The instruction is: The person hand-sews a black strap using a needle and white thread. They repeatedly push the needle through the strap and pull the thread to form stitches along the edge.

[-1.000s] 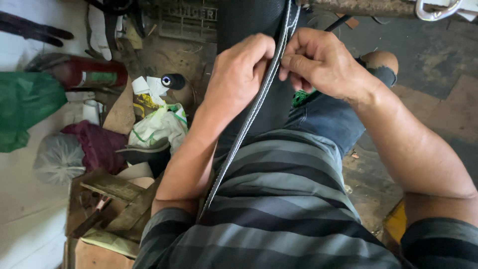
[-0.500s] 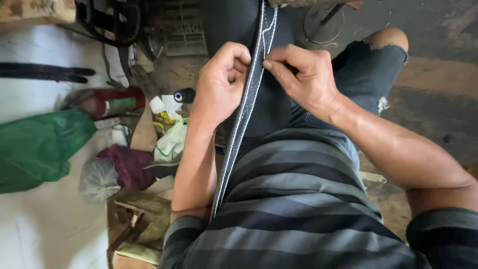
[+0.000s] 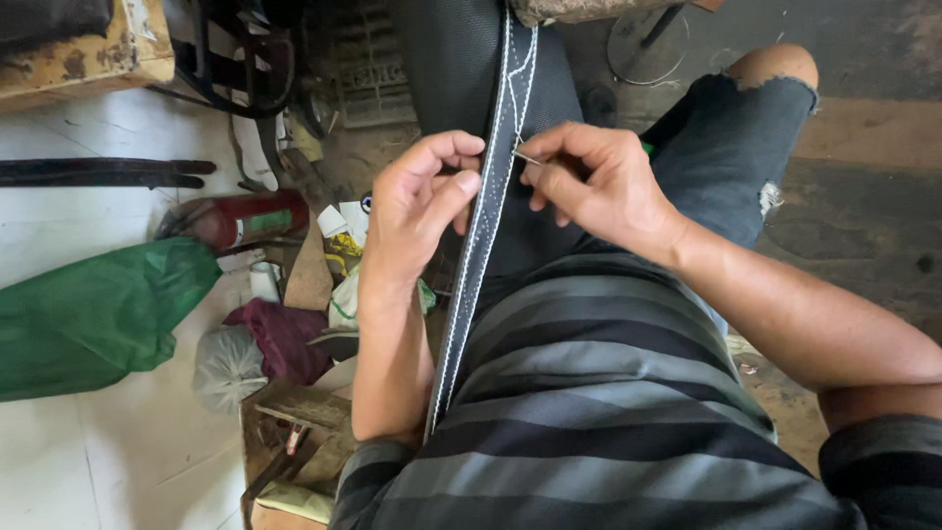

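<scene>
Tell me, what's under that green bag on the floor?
Only the pale floor shows around the green bag. A grey bag lies beside it. Anything beneath the green one is covered, so I can't tell.

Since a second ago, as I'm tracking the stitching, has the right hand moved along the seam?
Cannot tell: the right hand pinches a needle at the white-stitched seam, but the head camera itself shifted.

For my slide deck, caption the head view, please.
Left hand pinches a black stitched seam; right hand holds a needle.
</scene>
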